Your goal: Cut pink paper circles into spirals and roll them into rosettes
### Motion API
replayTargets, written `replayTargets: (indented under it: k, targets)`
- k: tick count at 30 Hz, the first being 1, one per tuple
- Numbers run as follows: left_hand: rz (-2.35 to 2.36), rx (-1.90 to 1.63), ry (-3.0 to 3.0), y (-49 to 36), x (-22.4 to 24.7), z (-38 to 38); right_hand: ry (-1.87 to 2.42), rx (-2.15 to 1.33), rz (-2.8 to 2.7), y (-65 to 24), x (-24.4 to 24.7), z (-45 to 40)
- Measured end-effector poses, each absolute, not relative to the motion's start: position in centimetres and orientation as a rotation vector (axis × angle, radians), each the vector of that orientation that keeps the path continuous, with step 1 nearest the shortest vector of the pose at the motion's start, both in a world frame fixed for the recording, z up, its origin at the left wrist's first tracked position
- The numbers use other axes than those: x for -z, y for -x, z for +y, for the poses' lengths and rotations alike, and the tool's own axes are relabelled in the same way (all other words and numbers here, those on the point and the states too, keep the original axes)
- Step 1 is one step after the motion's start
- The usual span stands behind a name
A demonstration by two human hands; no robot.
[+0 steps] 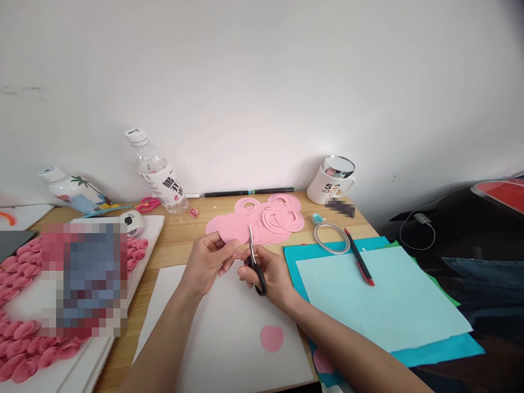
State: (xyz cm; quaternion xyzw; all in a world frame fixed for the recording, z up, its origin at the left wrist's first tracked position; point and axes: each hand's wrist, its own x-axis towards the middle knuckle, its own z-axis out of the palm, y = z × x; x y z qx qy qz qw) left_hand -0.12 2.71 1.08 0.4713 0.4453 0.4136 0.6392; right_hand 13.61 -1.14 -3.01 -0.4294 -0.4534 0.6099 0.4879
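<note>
My left hand (pixel 210 262) pinches a pink paper piece (pixel 235 229) with a rounded outline, held over the white sheet. Black-handled scissors (pixel 257 270) are in my right hand (pixel 270 273), blades pointing away from me. Their blades lie against the right edge of the pink paper; whether they are parted is hard to make out. Just beyond my hands lies a heap of pink paper spirals and rings (pixel 282 218). A small pink paper disc (pixel 272 338) rests on the white sheet (pixel 229 333) below my right hand.
At left, pink paper flowers (pixel 28 344) cover a white board. A clear bottle (pixel 159 174) and a white mug (pixel 331 180) stand by the wall. A tape roll (pixel 332 238) and a black-red pen (pixel 360 259) lie right, on or near light blue sheets (pixel 380 305).
</note>
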Motion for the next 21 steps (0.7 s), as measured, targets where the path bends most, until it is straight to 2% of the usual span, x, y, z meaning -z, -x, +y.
replayTargets:
  k: [13, 21]
  targets:
    - [0.935, -0.93, -1.104, 0.04, -0.83, 2.64, 1.014, -1.495, -1.12, -13.3, 3.2, -1.23]
    - [0.976, -0.918, -1.097, -0.07, -0.68, 2.66, 0.922, -1.384, -1.17, -13.8, 3.41, -0.82]
